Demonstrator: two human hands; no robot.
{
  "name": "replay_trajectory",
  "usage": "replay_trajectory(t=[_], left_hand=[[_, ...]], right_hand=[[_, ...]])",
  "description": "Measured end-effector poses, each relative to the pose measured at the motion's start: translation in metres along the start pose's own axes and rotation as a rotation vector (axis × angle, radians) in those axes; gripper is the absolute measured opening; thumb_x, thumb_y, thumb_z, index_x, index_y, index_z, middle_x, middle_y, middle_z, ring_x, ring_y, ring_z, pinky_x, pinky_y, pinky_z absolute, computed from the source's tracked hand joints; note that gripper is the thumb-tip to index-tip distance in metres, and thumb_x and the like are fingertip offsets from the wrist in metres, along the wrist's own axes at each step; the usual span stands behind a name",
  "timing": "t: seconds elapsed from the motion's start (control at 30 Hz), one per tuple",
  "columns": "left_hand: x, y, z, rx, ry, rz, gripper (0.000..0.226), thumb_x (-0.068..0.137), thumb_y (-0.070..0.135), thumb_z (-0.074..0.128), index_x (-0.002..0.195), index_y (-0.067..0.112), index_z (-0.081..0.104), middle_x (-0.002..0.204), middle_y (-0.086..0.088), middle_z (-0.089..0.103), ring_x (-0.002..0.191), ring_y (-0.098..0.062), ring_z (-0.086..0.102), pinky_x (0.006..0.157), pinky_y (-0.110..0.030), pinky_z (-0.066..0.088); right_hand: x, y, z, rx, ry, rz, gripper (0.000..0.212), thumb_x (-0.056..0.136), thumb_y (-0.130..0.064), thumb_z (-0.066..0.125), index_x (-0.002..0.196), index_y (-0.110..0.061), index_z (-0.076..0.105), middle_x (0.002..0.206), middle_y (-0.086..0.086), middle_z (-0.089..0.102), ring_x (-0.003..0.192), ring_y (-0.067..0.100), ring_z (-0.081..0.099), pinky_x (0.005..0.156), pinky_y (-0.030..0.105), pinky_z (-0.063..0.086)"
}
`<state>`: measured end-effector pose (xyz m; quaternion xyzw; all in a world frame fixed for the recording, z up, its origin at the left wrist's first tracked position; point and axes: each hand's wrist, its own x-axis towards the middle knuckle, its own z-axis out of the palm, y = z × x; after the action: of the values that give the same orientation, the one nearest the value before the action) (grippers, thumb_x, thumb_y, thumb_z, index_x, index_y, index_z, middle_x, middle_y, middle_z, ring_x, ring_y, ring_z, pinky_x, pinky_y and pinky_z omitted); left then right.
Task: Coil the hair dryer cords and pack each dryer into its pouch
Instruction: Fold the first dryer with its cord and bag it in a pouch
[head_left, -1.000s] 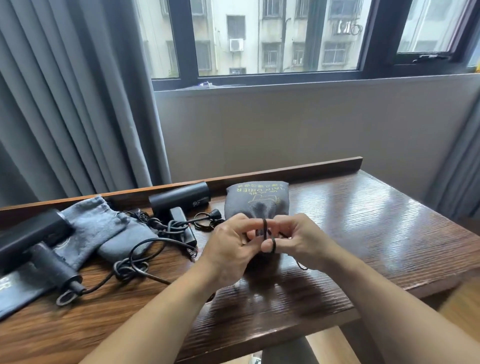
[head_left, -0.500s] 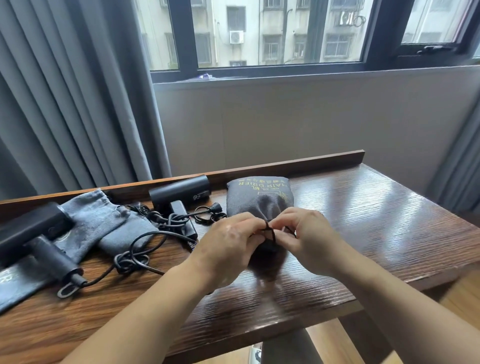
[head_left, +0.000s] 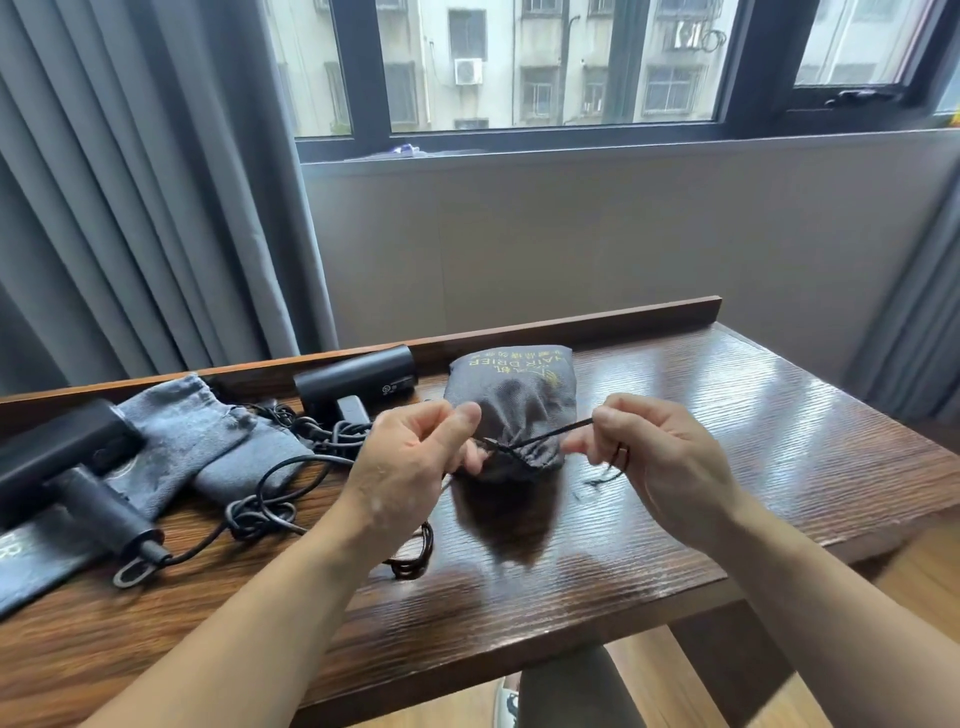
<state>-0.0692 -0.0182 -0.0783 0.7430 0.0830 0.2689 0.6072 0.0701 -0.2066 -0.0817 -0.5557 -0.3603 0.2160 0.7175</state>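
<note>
A full grey pouch (head_left: 514, 400) with yellow lettering stands in the middle of the wooden table (head_left: 727, 441), its mouth gathered toward me. My left hand (head_left: 410, 467) and my right hand (head_left: 654, 462) each pinch an end of its black drawstring (head_left: 545, 438), which runs taut between them. A black hair dryer (head_left: 358, 379) lies behind my left hand with its loose cord (head_left: 275, 499) tangled in front. Another black dryer (head_left: 67, 467) lies at the far left on empty grey pouches (head_left: 192, 431).
A raised wooden lip (head_left: 571, 325) runs along the table's back edge. Grey curtains (head_left: 130, 182) hang at the left and a window wall stands behind. The near table edge drops off to a wooden floor at the lower right.
My hands have moved apart, pulling the drawstring out sideways and gathering the pouch's mouth tight. The camera has tipped a little.
</note>
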Motion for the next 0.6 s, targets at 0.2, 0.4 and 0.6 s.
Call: replay_trajectory(t=[0.2,0.4,0.6], left_hand=[[0.007,0.002,-0.013,0.268,0.007,-0.103,0.049,0.097,0.047,0.064,0.06,0.016,0.052,0.05,0.003,0.033,0.046,-0.012,0.028,0.05,-0.03,0.028],[0.008,-0.009,-0.04,0.832,0.158,0.015,0.056,0.088,0.037,0.073,0.044,0.015,0.046,0.039,0.005,0.045,0.046,-0.014,0.044,0.056,-0.034,0.045],[0.009,-0.016,-0.046,0.962,0.169,0.054,0.049,0.087,0.026,0.069,0.044,0.013,0.05,0.042,0.001,0.054,0.051,-0.02,0.057,0.059,-0.033,0.051]], right_hand=[[0.002,-0.006,-0.006,-0.204,0.051,0.128,0.028,0.098,-0.025,0.059,0.073,-0.014,0.067,0.051,0.001,0.03,0.046,0.016,0.023,0.043,0.025,0.025],[-0.003,0.008,-0.038,-0.598,0.085,0.129,0.044,0.088,-0.031,0.074,0.056,-0.004,0.062,0.046,0.002,0.032,0.04,0.01,0.026,0.041,0.017,0.021],[0.001,0.019,-0.058,-0.665,0.178,0.126,0.044,0.089,-0.029,0.074,0.054,-0.007,0.061,0.04,-0.009,0.034,0.038,0.005,0.028,0.041,0.013,0.024]])
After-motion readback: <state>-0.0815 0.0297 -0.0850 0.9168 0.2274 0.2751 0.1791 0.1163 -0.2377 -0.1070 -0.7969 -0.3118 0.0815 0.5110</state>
